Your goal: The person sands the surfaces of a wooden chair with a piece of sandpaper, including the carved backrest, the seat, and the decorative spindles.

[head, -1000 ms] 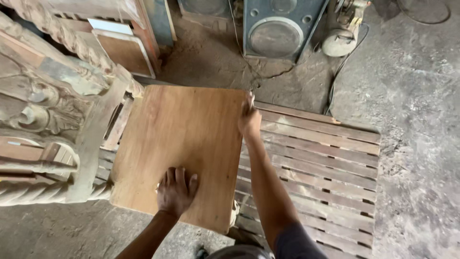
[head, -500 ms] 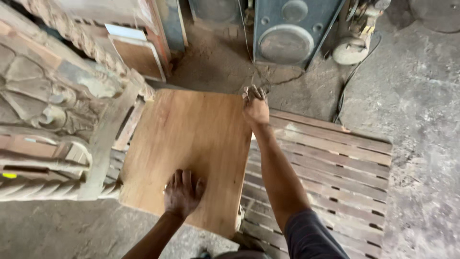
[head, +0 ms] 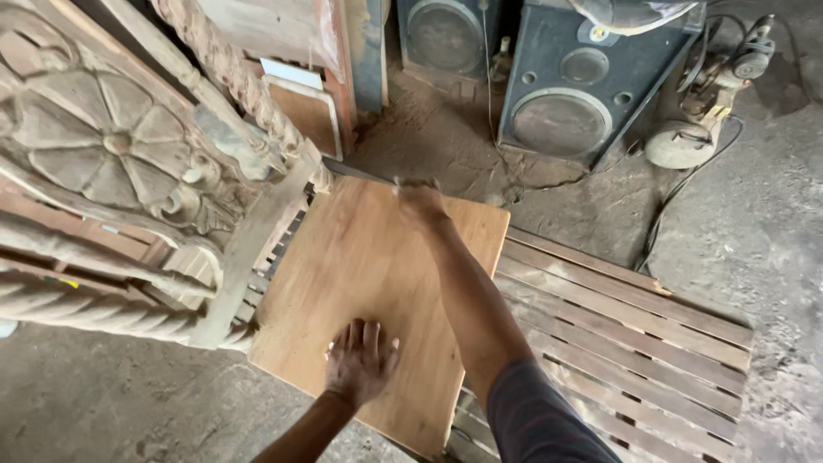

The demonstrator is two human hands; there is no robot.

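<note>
A flat, light-brown wooden board (head: 377, 266) lies across a slatted wooden frame (head: 617, 343). My left hand (head: 360, 364) rests palm-down on the board's near part, fingers spread. My right hand (head: 418, 199) reaches over the board to its far edge. It is blurred, and its fingers seem curled over that edge. My right forearm crosses the middle of the board.
A carved wooden furniture piece (head: 111, 171) with twisted posts stands against the board's left side. Two dark speaker boxes (head: 574, 86) stand at the back on the dusty floor. A power tool (head: 703, 111) with a cable lies at the back right. Wooden panels (head: 300, 103) lean behind the carving.
My right hand has slid left along the board's far edge, away from the right corner. My left hand stays flat on the near part. The view has shifted closer.
</note>
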